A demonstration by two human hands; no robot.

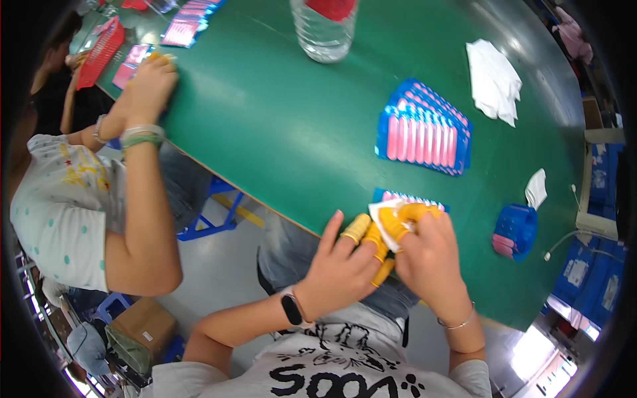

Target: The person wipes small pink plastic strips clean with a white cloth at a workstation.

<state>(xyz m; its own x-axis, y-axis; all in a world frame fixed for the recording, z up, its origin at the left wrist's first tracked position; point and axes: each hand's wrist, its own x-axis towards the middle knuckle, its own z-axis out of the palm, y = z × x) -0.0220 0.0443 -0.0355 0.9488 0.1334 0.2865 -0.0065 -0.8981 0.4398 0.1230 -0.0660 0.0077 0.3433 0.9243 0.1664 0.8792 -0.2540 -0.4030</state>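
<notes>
Yellow finger covers sit on several fingertips of both hands. My right hand (431, 249) is closed on a folded white cloth (386, 222), pressing it over a blue card of pink sticks (424, 199) near the table's front edge. Only the far strip of that card shows; hand and cloth hide the rest. Beside the cloth, my left hand (342, 272) has its fingers apart, one bare finger stretched forward. Its covered fingertips reach the cloth's left side, and whether they touch the card is hidden. Farther off lies a fanned stack of similar blue-and-pink cards (421, 136).
A clear plastic bottle (325, 33) stands at the far side. White cloths (494, 79) and a blue tape-like roll (516, 231) lie to the right on the green table (265, 119). At left, a co-worker's hand (149, 89) rests near more cards and a red basket (103, 53).
</notes>
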